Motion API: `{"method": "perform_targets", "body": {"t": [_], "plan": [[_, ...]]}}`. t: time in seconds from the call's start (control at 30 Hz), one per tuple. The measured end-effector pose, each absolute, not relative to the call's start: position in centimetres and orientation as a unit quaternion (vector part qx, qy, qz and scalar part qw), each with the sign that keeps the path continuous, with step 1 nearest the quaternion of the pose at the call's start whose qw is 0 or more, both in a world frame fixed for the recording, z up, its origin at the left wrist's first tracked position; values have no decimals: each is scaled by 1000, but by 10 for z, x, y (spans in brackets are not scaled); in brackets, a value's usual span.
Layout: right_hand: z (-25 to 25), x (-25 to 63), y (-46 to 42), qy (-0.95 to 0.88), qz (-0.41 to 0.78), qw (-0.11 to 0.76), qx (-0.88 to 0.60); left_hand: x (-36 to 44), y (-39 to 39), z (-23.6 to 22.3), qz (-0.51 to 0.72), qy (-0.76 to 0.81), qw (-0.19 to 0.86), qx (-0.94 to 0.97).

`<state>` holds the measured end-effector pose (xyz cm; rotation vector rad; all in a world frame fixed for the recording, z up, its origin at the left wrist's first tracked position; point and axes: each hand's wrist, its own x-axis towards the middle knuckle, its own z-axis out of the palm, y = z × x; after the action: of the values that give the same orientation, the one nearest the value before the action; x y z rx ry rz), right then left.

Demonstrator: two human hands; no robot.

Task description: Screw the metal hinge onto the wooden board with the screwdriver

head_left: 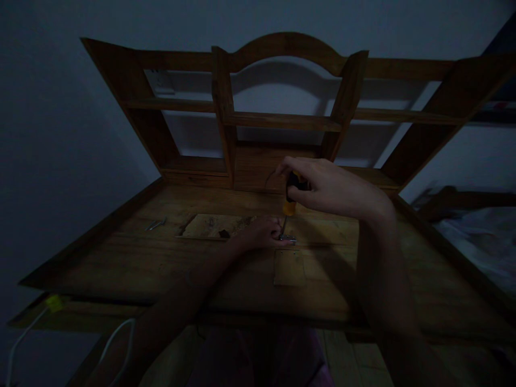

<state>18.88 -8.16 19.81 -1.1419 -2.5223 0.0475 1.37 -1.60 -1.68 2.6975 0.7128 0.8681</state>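
My right hand (328, 185) is closed round the yellow-and-black handle of a screwdriver (289, 208), held nearly upright. The shaft runs down to a small shiny metal fitting (289, 239) on the wooden desk top; its exact kind is hard to tell in the dim light. My left hand (260, 232) rests on the wood beside the screwdriver tip, its fingers pinched on the fitting. Just in front lies a flat rectangular wooden piece (289, 269) with small holes near its far edge.
A rectangular recess (207, 223) is cut into the desk top (133, 269) left of my hands. Several thin metal pieces (156, 223) lie farther left. A wooden shelf unit (282, 121) rises behind. A white cable (129, 338) hangs near my left forearm; a yellow object (55, 302) sits at the left edge.
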Motion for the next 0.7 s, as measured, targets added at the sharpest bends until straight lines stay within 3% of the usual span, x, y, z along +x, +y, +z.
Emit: {"method": "perform_targets", "body": {"t": [0.7], "plan": [[195,187,-78,-862,-19,189,-470,14,-16,-14,257,257,123,923]]}}
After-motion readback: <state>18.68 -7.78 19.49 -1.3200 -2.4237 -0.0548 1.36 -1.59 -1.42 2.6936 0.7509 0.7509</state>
